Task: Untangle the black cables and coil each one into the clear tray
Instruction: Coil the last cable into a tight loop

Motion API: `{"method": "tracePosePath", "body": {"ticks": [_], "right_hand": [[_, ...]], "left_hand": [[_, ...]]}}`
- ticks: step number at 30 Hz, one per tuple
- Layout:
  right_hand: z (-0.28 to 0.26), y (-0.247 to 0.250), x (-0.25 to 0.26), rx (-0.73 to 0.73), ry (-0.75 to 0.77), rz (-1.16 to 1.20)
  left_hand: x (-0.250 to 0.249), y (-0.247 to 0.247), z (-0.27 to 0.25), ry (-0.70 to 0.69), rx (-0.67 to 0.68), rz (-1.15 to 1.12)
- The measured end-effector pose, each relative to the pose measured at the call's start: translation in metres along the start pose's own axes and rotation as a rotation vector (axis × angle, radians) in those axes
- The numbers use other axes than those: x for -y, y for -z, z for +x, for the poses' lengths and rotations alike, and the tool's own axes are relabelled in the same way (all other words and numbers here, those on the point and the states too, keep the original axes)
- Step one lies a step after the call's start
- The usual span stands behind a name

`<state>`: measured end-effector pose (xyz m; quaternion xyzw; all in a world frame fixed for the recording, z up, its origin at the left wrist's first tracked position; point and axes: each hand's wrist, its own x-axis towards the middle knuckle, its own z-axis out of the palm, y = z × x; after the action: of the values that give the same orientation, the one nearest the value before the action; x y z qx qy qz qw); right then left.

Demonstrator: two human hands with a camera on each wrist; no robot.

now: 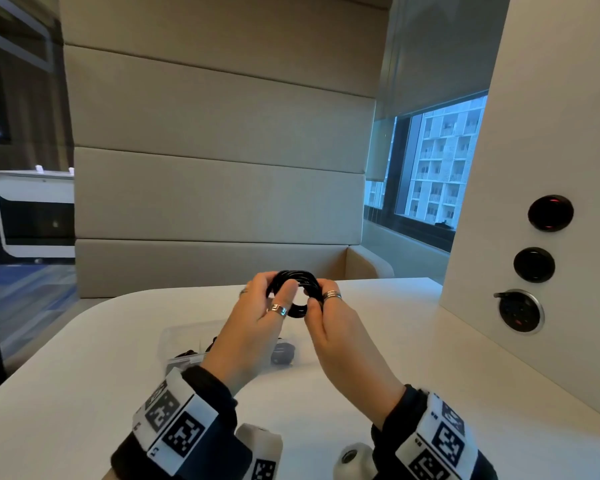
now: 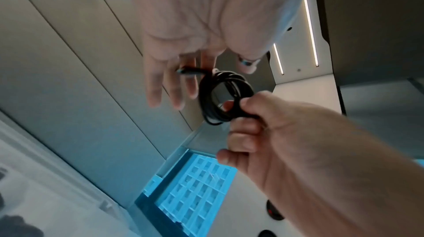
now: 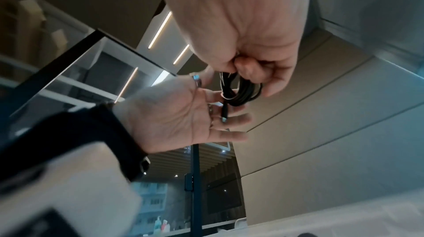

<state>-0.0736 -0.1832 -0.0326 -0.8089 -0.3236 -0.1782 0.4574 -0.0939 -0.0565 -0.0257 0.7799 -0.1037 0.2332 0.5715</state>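
White bench (image 1: 378, 341), rounded far-left corner, set in a booth with a beige padded seat back (image 1: 219, 150) on the far side. Right of the bench stands a white panel (image 1: 541, 133) carrying three round black sockets (image 1: 534, 265) in a column; a window (image 1: 437, 168) at far right shows a pale high-rise outside. Left side opens onto a dim room with a white-framed unit (image 1: 32, 213). Both hands are raised above the far middle of the bench, sharing one coiled black cable (image 1: 293, 292). Right hand (image 1: 329, 327): grip closed, thumb and curled fingers pinching the right side of the coil. Left hand (image 1: 257, 323): the head view shows thumb and forefinger on the coil's left side, while the other fingers lie nearly straight, the cable's plug end (image 3: 223, 114) resting across them; whether that contact is a firm pinch is hard to tell. Clear tray (image 1: 174, 341) sits on the bench under the left forearm, with more black cable (image 1: 283, 353) lying at its right side. Each wrist wears a black band with white square-coded markers (image 1: 177, 420); no legible text anywhere. Silver rings on both hands.
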Motion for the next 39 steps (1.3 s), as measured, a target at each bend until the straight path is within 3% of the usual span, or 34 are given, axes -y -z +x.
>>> {"method": "tracePosePath", "body": {"ticks": [2, 6, 9, 13, 18, 21, 24, 27, 30, 35, 39], "right_hand": [[-0.002, -0.001, 0.002, -0.028, 0.053, -0.102], [-0.005, -0.007, 0.005, -0.086, 0.253, -0.246], [-0.001, -0.004, 0.003, -0.125, 0.262, -0.089], [0.003, 0.001, 0.001, -0.093, 0.13, 0.16], [0.0, -0.006, 0.002, -0.179, 0.04, 0.382], [-0.005, -0.008, 0.004, -0.227, 0.088, 0.431], [-0.002, -0.001, 0.002, -0.166, 0.077, 0.405], [0.002, 0.009, 0.0, -0.017, 0.057, 0.351], [0.001, 0.006, 0.0, 0.01, 0.207, 0.146], [0.002, -0.002, -0.013, -0.069, 0.554, -0.222], [0.002, -0.006, -0.015, -0.077, 0.763, -0.38]], "left_hand": [[-0.003, -0.006, -0.002, 0.093, 0.04, -0.224], [-0.008, -0.009, -0.003, 0.174, -0.01, -0.544], [-0.005, -0.008, -0.002, 0.168, 0.0, -0.766], [-0.004, -0.011, -0.002, 0.242, 0.067, -1.006], [-0.006, -0.013, -0.001, 0.329, 0.177, -1.147], [-0.002, -0.013, 0.001, 0.406, 0.224, -1.188], [0.003, -0.01, 0.002, 0.445, 0.286, -1.135], [0.006, -0.004, 0.003, 0.472, 0.316, -1.084], [0.007, -0.001, 0.005, 0.471, 0.257, -1.08], [0.009, 0.008, 0.01, 0.521, 0.161, -1.064], [0.002, 0.016, 0.013, 0.578, 0.11, -1.129]]}}
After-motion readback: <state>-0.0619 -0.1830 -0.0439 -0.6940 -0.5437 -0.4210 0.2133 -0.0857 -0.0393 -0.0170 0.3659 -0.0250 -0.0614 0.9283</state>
